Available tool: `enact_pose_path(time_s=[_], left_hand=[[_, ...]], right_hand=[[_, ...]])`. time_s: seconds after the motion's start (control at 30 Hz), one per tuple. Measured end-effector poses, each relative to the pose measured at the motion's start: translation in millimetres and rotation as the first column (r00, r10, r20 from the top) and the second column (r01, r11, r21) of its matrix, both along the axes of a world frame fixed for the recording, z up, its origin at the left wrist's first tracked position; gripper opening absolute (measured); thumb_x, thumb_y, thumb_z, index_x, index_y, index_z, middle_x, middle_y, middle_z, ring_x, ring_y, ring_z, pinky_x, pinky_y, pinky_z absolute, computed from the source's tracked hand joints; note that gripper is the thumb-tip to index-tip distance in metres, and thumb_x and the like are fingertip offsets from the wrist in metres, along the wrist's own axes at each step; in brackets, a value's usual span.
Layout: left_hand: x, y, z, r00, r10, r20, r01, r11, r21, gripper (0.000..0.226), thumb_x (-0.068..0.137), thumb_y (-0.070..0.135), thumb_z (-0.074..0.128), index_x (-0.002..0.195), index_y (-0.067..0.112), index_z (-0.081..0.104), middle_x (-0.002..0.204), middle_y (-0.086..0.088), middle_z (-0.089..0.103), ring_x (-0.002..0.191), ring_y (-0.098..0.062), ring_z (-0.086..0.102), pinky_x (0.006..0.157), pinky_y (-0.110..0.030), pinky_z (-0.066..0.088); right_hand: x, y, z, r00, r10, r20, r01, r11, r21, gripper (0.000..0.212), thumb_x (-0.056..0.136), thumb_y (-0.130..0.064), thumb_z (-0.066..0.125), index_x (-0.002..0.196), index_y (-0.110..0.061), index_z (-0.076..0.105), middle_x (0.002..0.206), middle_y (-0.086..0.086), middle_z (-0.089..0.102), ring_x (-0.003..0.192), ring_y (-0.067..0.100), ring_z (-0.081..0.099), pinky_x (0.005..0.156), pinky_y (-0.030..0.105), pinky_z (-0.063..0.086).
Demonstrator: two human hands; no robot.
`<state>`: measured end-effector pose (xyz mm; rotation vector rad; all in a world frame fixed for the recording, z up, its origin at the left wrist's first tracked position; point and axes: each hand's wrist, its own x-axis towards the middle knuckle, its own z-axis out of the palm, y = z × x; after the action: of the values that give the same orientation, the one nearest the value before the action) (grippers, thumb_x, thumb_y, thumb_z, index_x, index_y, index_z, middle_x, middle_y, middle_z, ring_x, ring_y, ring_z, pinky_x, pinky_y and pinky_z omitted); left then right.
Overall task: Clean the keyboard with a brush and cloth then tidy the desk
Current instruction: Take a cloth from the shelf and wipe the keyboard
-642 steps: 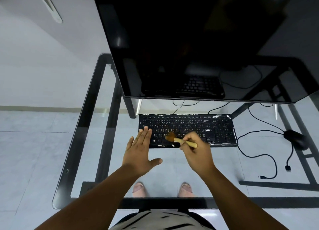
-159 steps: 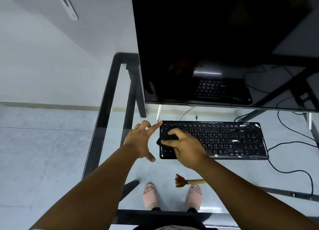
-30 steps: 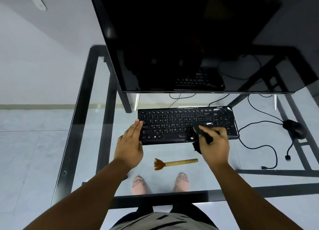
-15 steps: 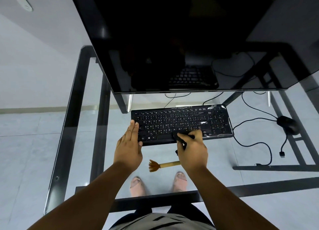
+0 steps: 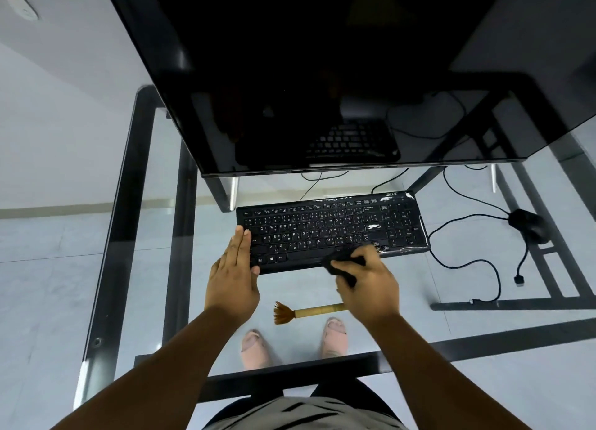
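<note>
A black keyboard (image 5: pixel 329 229) lies on the glass desk (image 5: pixel 151 268) in front of a large dark monitor (image 5: pixel 322 75). My left hand (image 5: pixel 233 278) rests flat with straight fingers against the keyboard's left end. My right hand (image 5: pixel 366 279) grips a dark cloth (image 5: pixel 338 263) and presses it on the keyboard's front edge, right of the space bar. A small brush (image 5: pixel 306 311) with a pale wooden handle and brown bristles lies on the glass near me; my right wrist covers its handle end.
A black mouse (image 5: pixel 529 225) sits at the right, its cable looping across the glass, with a loose cable end (image 5: pixel 518 279) nearby. The desk's black frame runs along the left and near edges. My feet show through the glass.
Over the last second my right hand has slid the cloth from the keyboard's right part leftward along its front edge. The left hand has stayed at the left end. The brush has not moved.
</note>
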<state>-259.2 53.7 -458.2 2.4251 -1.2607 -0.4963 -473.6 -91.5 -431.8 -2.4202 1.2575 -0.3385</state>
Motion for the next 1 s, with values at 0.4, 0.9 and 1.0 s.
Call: enact_pose_path(time_s=[0.4,0.9,1.0], left_hand=[[-1,0,-1,1.0,-0.001,0.012,0.001,1.0,0.006,0.066,0.098,0.021,0.042,0.155,0.013,0.01,0.163,0.001,0.001,0.145,-0.021,0.026,0.112,-0.038,0.028],[3,2,2,0.999,-0.014,-0.029,0.014,1.0,-0.018,0.068,0.098,0.024,0.044,0.155,0.016,0.008,0.163,0.005,0.001,0.145,-0.019,0.026,0.114,-0.037,0.029],[3,2,3,0.999,-0.015,-0.031,0.015,1.0,-0.025,0.067,0.098,0.024,0.044,0.155,0.015,0.01,0.163,0.004,0.003,0.145,-0.02,0.027,0.113,-0.038,0.03]], right_hand=[[30,10,6,0.994,0.111,-0.007,-0.111,0.994,0.003,0.027,0.071,-0.021,0.075,0.093,-0.035,0.076,0.104,-0.005,0.057,0.078,0.018,0.062,0.057,0.029,0.055],[-14,-24,3,0.997,-0.071,-0.026,0.071,0.997,0.005,0.027,0.076,-0.023,0.075,0.097,-0.039,0.076,0.101,-0.011,0.055,0.067,0.015,0.064,0.051,0.027,0.052],[-21,-28,1,0.982,-0.19,0.009,0.19,0.982,-0.009,0.027,0.074,-0.018,0.077,0.096,-0.035,0.077,0.098,-0.008,0.056,0.063,0.016,0.06,0.052,0.024,0.049]])
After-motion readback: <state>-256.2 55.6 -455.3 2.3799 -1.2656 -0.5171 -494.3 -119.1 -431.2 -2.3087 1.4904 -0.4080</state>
